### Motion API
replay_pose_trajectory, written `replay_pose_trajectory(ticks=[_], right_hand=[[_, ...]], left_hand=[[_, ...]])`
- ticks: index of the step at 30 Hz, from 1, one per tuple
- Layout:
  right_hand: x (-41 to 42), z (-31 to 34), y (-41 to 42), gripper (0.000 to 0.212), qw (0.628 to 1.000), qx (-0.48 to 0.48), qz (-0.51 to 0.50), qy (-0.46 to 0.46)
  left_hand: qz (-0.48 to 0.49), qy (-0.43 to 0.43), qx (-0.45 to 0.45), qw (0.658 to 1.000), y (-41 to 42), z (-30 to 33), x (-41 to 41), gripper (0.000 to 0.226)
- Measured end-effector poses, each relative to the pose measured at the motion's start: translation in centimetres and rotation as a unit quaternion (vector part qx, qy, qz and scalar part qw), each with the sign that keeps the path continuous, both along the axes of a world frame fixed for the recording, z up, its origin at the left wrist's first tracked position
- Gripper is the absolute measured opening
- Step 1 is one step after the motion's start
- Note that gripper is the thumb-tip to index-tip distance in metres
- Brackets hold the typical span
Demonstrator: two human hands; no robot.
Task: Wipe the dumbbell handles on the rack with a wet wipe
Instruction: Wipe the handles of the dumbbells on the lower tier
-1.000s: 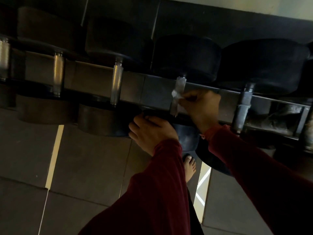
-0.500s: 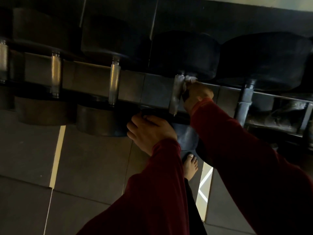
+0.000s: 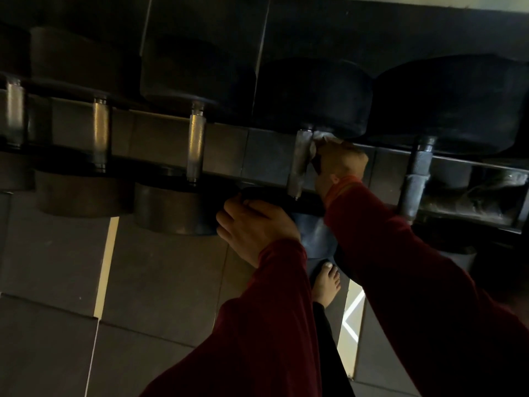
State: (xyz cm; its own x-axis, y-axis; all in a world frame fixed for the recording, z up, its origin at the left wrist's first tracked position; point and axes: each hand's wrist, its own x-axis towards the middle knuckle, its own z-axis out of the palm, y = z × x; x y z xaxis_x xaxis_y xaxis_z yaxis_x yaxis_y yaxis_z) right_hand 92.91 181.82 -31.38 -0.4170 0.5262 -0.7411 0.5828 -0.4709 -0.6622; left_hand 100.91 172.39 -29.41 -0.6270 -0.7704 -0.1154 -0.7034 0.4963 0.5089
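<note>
1. Metal handles stand in a row on the rack (image 3: 266, 150), each between two dark round weights. At the far left one handle (image 3: 15, 113) is partly cut by the edge of the picture, and next to it there is a thicker silver handle (image 3: 100, 133).
2. Further right is a thinner knurled handle (image 3: 195, 144), which nobody touches.
3. The left hand (image 3: 254, 224) rests on the near weight (image 3: 286, 200) of the next dumbbell, with the fingers curled over its front edge (the sleeve is dark red). This grip is closed loosely around the rim of the weight.
4. Just above is the wiped handle (image 3: 299, 161), silver and a little shiny in the dim light.
5. The right hand (image 3: 340, 164) is at the right side of this handle, near its far end. Its fingers are closed on the wet wipe (image 3: 315, 147), a small white piece which is pressed against the handle; only a part of the wipe shows beside the fingers.
6. To the right is a dark handle (image 3: 416, 179), well apart from both hands.
7. Below, on the grey tiled floor (image 3: 160, 282), a bare foot (image 3: 326, 285) is visible between the two sleeves.
</note>
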Motion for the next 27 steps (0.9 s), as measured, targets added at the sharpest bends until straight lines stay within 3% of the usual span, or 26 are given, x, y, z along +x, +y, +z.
replay_pose_trajectory(ticks=[4, 8, 11, 16, 21, 23, 27], right_hand=[[0.2, 0.8, -1.5, 0.008, 0.968, 0.243, 0.054, 0.036], [0.6, -0.3, -1.4, 0.004, 0.923, 0.357, 0.118, 0.082], [1.0, -0.2, -1.7, 0.007, 0.85, 0.458, 0.217, 0.143], [1.2, 0.1, -2.1, 0.03, 0.762, 0.527, 0.342, 0.156], [1.6, -2.2, -1.7, 0.026, 0.685, 0.52, 0.476, 0.183], [1.6, -2.1, -1.6, 0.025, 0.684, 0.528, 0.464, 0.195], [2.0, -0.1, -1.0, 0.028, 0.817, 0.44, 0.306, 0.213]], left_hand=[[-0.004, 0.008, -0.012, 1.0, 0.0, -0.2, 0.0, 0.028], [0.0, 0.011, -0.013, 1.0, 0.0, -0.5, 0.0, 0.025], [0.004, 0.005, -0.005, 1.0, 0.0, -0.3, 0.0, 0.026], [0.004, -0.001, 0.007, 1.0, 0.0, -0.1, -0.1, 0.031], [0.003, -0.009, 0.007, 1.0, -0.2, 0.0, -0.2, 0.034], [0.002, -0.007, 0.006, 1.0, -0.3, 0.0, -0.2, 0.036], [0.009, -0.011, 0.022, 1.0, -0.2, 0.5, -0.2, 0.039]])
